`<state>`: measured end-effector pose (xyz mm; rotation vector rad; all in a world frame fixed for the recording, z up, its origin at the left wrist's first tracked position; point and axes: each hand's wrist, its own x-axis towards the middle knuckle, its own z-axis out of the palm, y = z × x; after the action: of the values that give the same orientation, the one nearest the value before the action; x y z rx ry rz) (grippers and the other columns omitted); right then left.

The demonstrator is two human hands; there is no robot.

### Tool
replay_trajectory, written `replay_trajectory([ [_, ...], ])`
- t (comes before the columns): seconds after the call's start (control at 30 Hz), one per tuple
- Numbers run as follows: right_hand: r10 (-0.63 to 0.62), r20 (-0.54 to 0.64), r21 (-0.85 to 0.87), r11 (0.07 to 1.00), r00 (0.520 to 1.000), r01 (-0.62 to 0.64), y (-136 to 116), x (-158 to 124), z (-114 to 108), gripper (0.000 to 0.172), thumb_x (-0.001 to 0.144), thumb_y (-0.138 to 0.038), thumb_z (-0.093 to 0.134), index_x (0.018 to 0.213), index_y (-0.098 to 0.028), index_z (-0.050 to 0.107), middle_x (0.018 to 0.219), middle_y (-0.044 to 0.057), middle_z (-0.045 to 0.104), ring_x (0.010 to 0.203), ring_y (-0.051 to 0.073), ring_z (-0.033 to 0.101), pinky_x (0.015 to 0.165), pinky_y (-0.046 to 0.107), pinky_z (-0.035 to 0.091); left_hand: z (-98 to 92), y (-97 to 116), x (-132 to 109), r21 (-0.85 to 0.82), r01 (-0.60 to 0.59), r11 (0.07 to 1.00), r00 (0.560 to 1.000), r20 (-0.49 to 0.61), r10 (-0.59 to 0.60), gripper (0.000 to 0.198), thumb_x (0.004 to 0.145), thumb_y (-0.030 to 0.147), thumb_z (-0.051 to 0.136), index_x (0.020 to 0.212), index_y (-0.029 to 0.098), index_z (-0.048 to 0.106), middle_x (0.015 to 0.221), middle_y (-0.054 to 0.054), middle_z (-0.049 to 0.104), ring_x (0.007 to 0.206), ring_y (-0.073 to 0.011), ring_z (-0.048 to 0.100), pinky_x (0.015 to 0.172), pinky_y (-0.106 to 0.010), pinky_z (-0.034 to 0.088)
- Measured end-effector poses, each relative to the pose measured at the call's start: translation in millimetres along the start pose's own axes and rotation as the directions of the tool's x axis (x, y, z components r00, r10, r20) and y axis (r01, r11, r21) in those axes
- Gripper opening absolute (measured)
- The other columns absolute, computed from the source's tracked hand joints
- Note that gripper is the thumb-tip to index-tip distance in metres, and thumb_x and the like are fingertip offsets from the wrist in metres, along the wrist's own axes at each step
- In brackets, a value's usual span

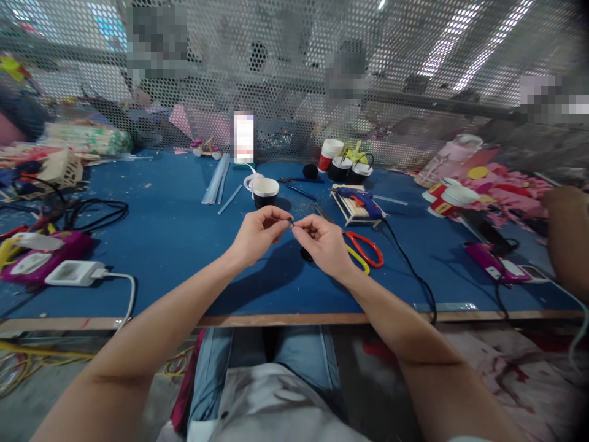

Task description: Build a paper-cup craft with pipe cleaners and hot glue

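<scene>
My left hand (260, 234) and my right hand (326, 244) meet above the blue table, fingertips pinched together around a small thin black piece (291, 222). What exactly the piece is, I cannot make out. Partly covered by my right hand, a dark round object (305, 254) lies on the table. Beside that hand are scissors (370, 250) with one red and one yellow handle. A white-rimmed cup with a black lower part (265, 193) stands just beyond my left hand.
A blue glue gun (361, 199) rests on a wooden-stick stand, its cord trailing to the front edge. Clear glue sticks (216, 179), pliers (304, 180), a lit phone (243, 138) and several cups line the back. Purple power strips (497, 264) lie at both sides. Another person's arm (568, 239) is at right.
</scene>
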<state>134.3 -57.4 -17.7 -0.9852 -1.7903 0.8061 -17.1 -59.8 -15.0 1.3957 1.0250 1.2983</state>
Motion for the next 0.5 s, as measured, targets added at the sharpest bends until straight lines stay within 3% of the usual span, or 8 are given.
replay_trajectory([
  [0.5,-0.028,0.007,-0.031,0.999,1.0,0.029,2.2,-1.2,0.4,0.013,0.078,-0.029,0.055,0.077,-0.016,0.058,0.062,-0.002,0.053,0.055,0.008,0.044,0.051,0.022,0.036,1.6,1.6,-0.2,-0.027,0.046,0.999,0.998,-0.031,-0.047,0.012,0.068,0.021,0.061,0.077,0.013,0.056,0.058,0.004,0.05,0.045,-0.0041,0.042,0.044,-0.019,0.034],
])
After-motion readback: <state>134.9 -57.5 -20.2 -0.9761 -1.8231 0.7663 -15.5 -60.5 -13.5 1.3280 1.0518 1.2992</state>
